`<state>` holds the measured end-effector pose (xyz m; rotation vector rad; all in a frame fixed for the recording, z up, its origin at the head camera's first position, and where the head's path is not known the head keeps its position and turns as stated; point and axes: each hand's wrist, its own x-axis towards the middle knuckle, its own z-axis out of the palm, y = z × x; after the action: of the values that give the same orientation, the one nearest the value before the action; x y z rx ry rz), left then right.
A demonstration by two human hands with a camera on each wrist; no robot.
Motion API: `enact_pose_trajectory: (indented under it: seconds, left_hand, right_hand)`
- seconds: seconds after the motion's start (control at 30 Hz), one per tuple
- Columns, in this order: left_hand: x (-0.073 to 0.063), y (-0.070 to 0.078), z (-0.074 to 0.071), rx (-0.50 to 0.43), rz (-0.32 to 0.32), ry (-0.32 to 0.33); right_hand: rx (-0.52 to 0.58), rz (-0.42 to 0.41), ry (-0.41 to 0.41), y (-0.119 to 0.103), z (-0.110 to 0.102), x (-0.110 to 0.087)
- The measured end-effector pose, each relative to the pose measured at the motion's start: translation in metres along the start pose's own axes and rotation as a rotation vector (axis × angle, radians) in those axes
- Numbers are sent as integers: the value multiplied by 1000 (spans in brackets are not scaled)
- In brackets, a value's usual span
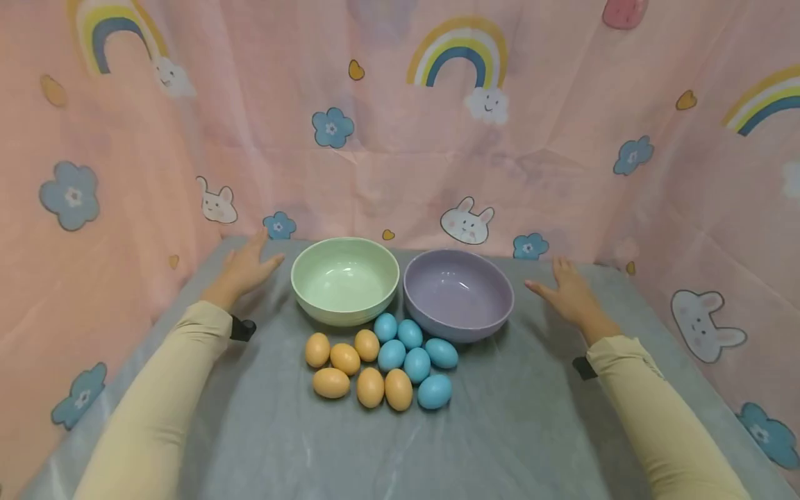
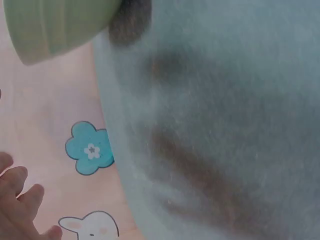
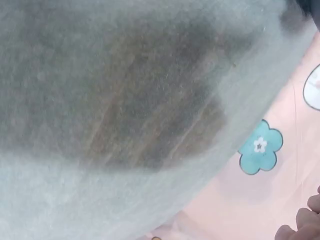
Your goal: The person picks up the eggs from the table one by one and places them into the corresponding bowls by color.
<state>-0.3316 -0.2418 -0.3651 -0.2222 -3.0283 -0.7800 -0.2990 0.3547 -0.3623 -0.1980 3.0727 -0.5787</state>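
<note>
My left hand hovers over the table's far left, thumb spread from straight fingers, holding nothing. Just right of it stands a light green bowl, whose side also shows in the left wrist view. A purple bowl stands beside the green one. To its right my right hand is held with fingers extended and thumb out toward the bowl. Both bowls look bare inside. In front of them lie several orange eggs on the left and several blue eggs on the right, grouped close together.
Grey cloth covers the table. A pink curtain printed with rainbows, flowers and rabbits hangs behind and along both sides. Dark bands sit at the wrists below the sleeves.
</note>
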Motion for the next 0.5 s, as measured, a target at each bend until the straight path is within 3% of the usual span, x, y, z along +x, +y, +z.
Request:
enact_pose_trajectory:
  seconds: [0.13, 0.33, 0.5]
  left_hand:
    - [-1, 3, 0, -57, -32, 5]
    - [-9, 6, 1, -149, -96, -75]
    - [-13, 8, 8, -199, -111, -88]
  right_hand:
    - [43, 2, -6, -5, -1, -1]
    - [113, 24, -36, -10, 2, -6]
    - [158, 50, -58, -15, 7, -11]
